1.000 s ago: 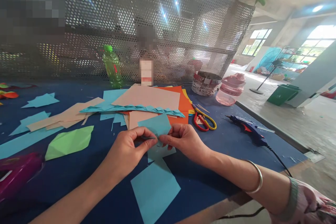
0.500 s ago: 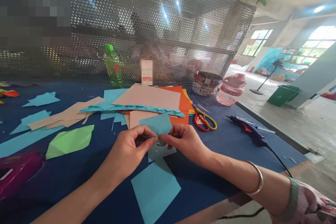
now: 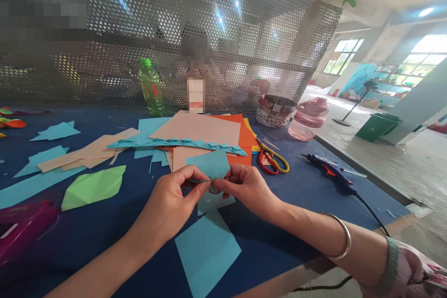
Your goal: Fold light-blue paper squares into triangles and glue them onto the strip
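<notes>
Hardly anything has shifted: the left hand (image 3: 165, 200) and right hand (image 3: 246, 191) stay nearly closed, pinching a light-blue paper square (image 3: 208, 165) at lower centre, its fold seemingly unfinished; a finished-looking pleated paper strip (image 3: 174, 144) lies beyond.

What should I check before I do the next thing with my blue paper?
1. Grip: the left hand and right hand both pinch the light blue paper. Ok.
2. Fold or edge between the fingers: the hands hide it. Cannot tell.
3. Scissors: the red-and-yellow-handled scissors lie away from both hands. Ok.
4. Glue gun position: the blue hot glue gun lies on its side, off to the right of the hands. Ok.
5. Glue gun heat: its cord is attached, but the pictures cannot show whether it is hot. Cannot tell.
</notes>
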`<act>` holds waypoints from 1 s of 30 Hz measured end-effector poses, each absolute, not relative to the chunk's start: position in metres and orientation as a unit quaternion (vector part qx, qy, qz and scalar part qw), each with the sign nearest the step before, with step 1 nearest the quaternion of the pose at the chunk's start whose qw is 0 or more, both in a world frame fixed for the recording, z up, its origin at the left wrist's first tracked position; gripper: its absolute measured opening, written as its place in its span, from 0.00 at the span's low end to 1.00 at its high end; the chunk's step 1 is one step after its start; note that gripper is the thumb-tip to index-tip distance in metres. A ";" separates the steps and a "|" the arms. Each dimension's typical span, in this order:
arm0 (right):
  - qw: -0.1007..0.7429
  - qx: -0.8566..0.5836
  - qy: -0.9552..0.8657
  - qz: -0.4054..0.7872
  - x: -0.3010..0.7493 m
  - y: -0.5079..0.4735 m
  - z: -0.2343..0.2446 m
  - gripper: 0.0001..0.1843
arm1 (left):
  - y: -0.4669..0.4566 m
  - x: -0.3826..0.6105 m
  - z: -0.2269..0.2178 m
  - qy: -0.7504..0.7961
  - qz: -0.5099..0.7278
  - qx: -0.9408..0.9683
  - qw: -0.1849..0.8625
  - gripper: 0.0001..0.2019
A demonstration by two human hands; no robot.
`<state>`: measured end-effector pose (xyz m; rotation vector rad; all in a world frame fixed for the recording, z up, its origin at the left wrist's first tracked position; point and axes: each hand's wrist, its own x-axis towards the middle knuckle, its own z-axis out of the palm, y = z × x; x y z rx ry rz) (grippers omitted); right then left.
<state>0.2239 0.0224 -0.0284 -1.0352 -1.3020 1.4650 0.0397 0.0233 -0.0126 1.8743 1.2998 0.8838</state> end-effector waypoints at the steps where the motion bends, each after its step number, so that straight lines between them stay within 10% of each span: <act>1: 0.444 -0.418 -0.525 0.594 0.224 0.022 -0.029 0.24 | 0.023 0.039 -0.013 0.501 0.340 0.723 0.332 0.09; 30: 0.419 -0.382 -0.582 0.583 0.223 0.019 -0.035 0.13 | 0.033 0.033 -0.006 0.537 0.335 0.649 0.422 0.22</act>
